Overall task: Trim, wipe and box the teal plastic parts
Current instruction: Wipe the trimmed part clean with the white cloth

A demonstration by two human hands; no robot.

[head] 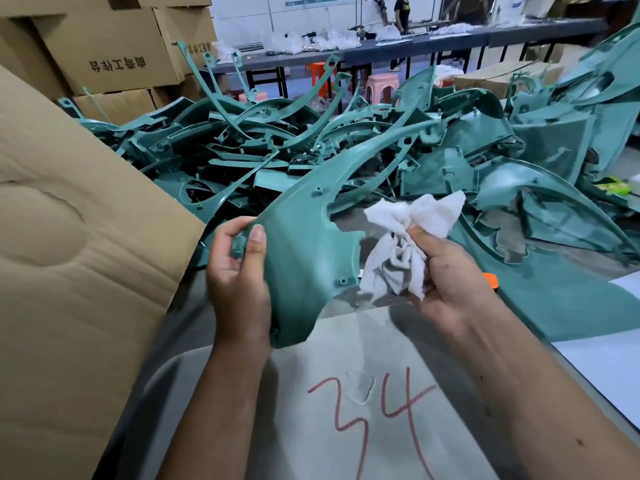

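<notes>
While the left hand grips the near edge of a teal part, thumb pressed flat on its inner face and fingers curled behind, the right hand clutches a bunched white rag just beside the part's right edge. The part is held above the table, between the two hands; its broad lower end sits at the left wrist, and a long, narrowing arm sweeps up and away to the right. It is smooth moulded plastic with a dull sheen, dotted with small round screw bosses and cut by a curved notch on its right side. The rag is soft, crumpled and greyed in its folds. Behind lies a tangled pile of similar teal parts, curved strips and panels. A brown corrugated carton flap stands at the left. A red "34" is scrawled on the pale sheet covering the table.
</notes>
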